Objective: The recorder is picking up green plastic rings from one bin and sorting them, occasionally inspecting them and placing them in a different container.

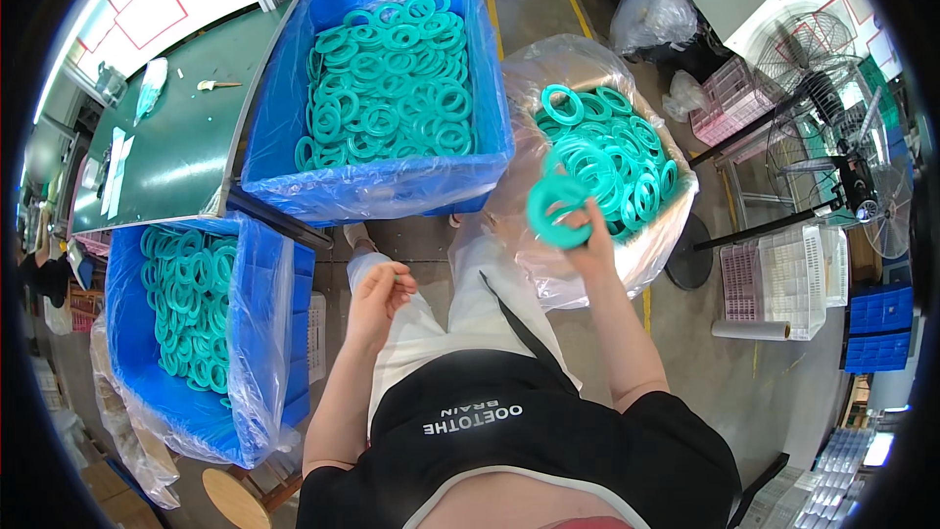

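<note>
My right hand (pixel 593 253) grips a flat teal plastic ring (pixel 537 213) by its right side, above the near edge of a plastic-lined box (pixel 676 198). The box is heaped with similar teal rings (pixel 641 167). Over my lap, my left hand (pixel 377 302) is closed, its fingers curled in toward the thumb. Whether a small piece sits between those fingertips I cannot make out. Ahead of me stands a large blue bin (pixel 377 176) lined with clear plastic, filled with more teal rings (pixel 392 78). Another lined blue bin (pixel 264 333) at my left also contains rings.
A green-topped table (pixel 196 147) at the left carries a small brush-like tool (pixel 217 85) and white strips. On the right stand black fans (pixel 862 206), plastic crates (pixel 783 279) and a round black base (pixel 689 260). A wooden stool (pixel 235 498) is near the lower left.
</note>
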`<state>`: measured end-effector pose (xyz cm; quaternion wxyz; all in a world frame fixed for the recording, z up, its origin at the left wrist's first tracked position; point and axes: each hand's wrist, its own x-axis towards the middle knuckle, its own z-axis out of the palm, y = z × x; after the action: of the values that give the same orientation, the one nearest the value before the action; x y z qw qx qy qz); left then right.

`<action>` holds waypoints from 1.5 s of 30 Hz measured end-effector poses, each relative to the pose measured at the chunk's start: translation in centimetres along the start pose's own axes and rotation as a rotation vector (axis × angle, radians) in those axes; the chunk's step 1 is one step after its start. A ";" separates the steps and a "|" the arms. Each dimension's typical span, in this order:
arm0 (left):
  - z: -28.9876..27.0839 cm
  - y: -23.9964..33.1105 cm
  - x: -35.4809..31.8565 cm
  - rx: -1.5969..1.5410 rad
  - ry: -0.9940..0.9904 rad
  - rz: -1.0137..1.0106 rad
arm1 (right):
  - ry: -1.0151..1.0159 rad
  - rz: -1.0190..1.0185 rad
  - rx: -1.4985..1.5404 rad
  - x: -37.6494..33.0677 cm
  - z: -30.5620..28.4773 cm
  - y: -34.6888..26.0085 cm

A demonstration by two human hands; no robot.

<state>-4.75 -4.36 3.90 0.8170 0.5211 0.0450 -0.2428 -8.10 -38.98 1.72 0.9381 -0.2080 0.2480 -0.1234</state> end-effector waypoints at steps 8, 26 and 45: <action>0.6 -3.6 -1.7 0.015 -0.100 -0.223 | -0.076 0.210 -0.287 -1.6 -0.4 5.1; -1.5 -3.4 -2.9 -0.036 -0.013 -0.247 | -0.354 0.316 -0.842 -7.9 4.0 13.8; 0.5 -3.5 -4.3 0.250 0.009 0.220 | -0.131 0.176 -0.768 -8.4 3.9 12.5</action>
<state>-10.14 -4.50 2.68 0.7671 0.6216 -0.0392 -0.1535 -11.56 -23.88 2.68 0.8129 -0.5290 0.2327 0.0727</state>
